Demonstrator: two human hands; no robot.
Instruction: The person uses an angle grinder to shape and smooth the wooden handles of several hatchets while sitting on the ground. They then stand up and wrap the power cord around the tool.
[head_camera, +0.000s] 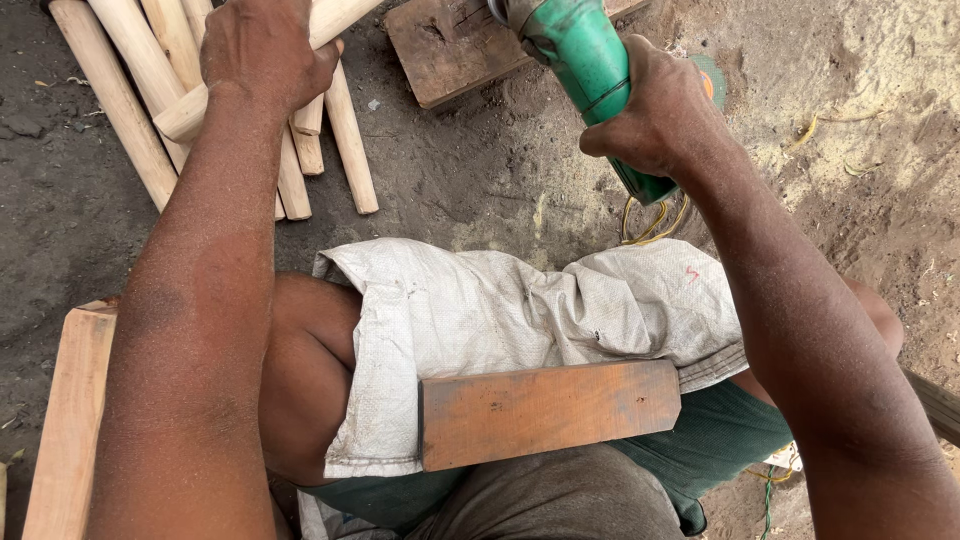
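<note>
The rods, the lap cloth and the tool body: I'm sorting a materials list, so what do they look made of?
Rods: pale bare wood, unvarnished, faint grain showing. Cloth: likely woven plastic sacking, visible weave, off-white and creased. Tool: green body, probably moulded plastic, smooth with a slight sheen.

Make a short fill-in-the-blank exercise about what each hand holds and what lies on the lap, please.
1. The right hand grips a power tool whose body is ____ in colour.
2. The left hand grasps a pale wooden ____ from the pile on the ground.
3. A flat reddish-brown wooden block rests on a white woven ____ spread over the lap.

Missing words: green; stick; sack
</note>
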